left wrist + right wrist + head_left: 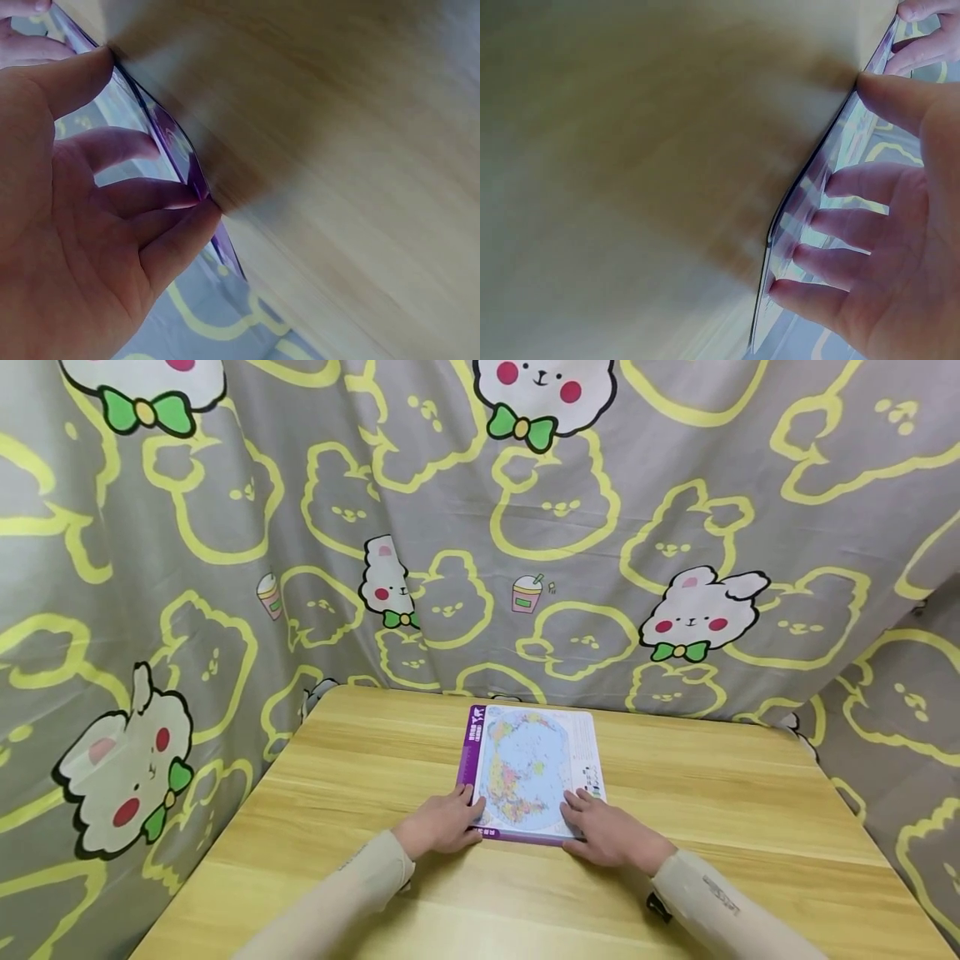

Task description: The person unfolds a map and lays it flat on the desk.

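Shows in the head view, lying flat on a wooden table (712,760), a map board (528,760), set about midway across and just short of the far edge, before a grey curtain (480,522) printed with yellow outlines and white rabbit-like heads in green bows. Bears coloured land on pale blue, a purple band with white characters down the left side, a purple strip along the near edge and fine print in the white margin at right. Has the left hand (446,821) on the near left corner and the right hand (613,832) on the near right corner, both reaching in from pale sleeves (360,877). Gives from above mainly the backs of both hands. Is clearer in the left wrist view about the left grip: palm towards the camera, thumb at the near edge, fingers (124,148) loosely bent and touching the board. Reveals there too a glossy, seemingly doubled purple rim at the corner, hidden from the head. Shows in the right wrist view a wide right hand, fingers (847,229) fairly straight and spread, tips against the shiny face, thumb stretched to the thin dark rim. Catches in each wrist view, near the top, part of the opposite hand along the same edge. Cannot tell from any view the pressure of either thumb. Offers the map design legibly only from the head.
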